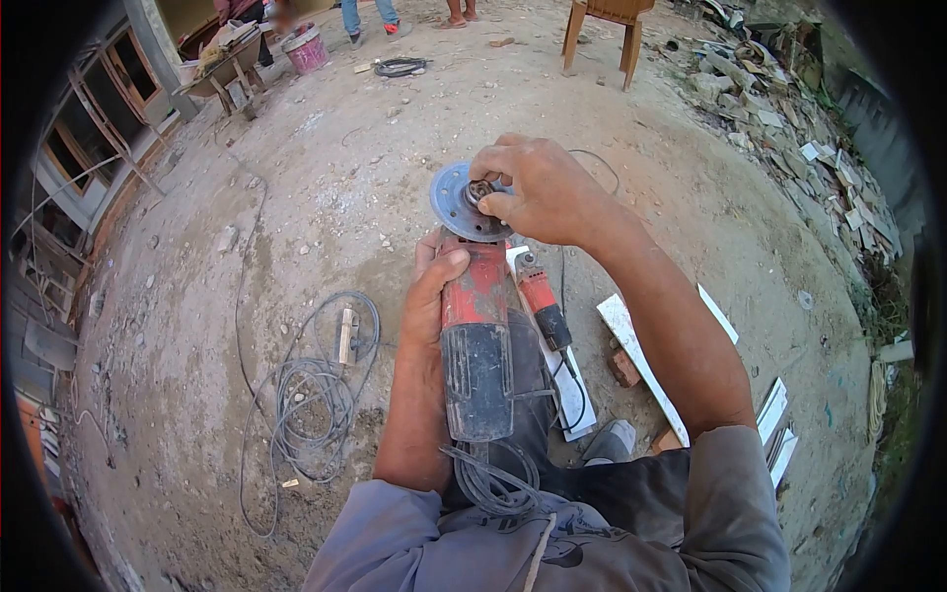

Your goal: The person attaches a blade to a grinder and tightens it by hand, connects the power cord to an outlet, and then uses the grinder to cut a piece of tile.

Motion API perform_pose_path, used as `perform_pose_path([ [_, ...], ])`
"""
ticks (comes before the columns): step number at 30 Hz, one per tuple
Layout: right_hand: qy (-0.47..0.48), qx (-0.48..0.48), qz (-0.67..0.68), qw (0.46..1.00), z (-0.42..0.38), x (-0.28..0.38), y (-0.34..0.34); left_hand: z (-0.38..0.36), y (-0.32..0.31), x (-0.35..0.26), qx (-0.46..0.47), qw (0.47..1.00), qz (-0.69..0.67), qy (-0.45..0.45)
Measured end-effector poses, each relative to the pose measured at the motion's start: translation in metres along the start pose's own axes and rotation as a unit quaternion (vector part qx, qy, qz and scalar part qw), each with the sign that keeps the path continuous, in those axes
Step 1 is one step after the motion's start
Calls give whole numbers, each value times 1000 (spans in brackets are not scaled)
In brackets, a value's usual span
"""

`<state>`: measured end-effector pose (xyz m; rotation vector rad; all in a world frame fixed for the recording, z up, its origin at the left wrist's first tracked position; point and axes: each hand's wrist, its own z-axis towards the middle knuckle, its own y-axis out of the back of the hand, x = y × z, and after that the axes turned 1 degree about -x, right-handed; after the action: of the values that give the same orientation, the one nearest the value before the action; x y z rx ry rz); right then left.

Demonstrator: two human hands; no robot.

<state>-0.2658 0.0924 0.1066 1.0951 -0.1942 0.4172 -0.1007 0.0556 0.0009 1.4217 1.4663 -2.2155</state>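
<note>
A red and black angle grinder is held upright in front of my body, its disc end pointing away from me. My left hand wraps round the red front part of its body, thumb on top. A round blue-grey disc with small holes sits on the grinder's head. At the disc's centre is a metal flange nut, pinched by the fingers of my right hand. The grinder's coiled cord lies on my lap. Beyond my knee, a second, smaller red and black grinder rests on a white board.
White boards and a brick piece lie to the right. A coiled grey cable spreads on the dirt at left. Farther off are a wooden chair, rubble, a wheelbarrow, a pink bucket and several people's legs.
</note>
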Motion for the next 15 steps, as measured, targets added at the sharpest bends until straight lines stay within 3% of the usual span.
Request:
perform_pose_path([
  [5,29,-1,-19,999,2,1,-1,1,1,1,-1,1000,-8,-2],
  [13,-55,-14,-18,998,-4,11,-6,-2,-1,-2,-12,1000,-19,-5],
  [15,-58,-27,-37,997,-5,12,-10,0,4,-2,15,997,-81,6],
])
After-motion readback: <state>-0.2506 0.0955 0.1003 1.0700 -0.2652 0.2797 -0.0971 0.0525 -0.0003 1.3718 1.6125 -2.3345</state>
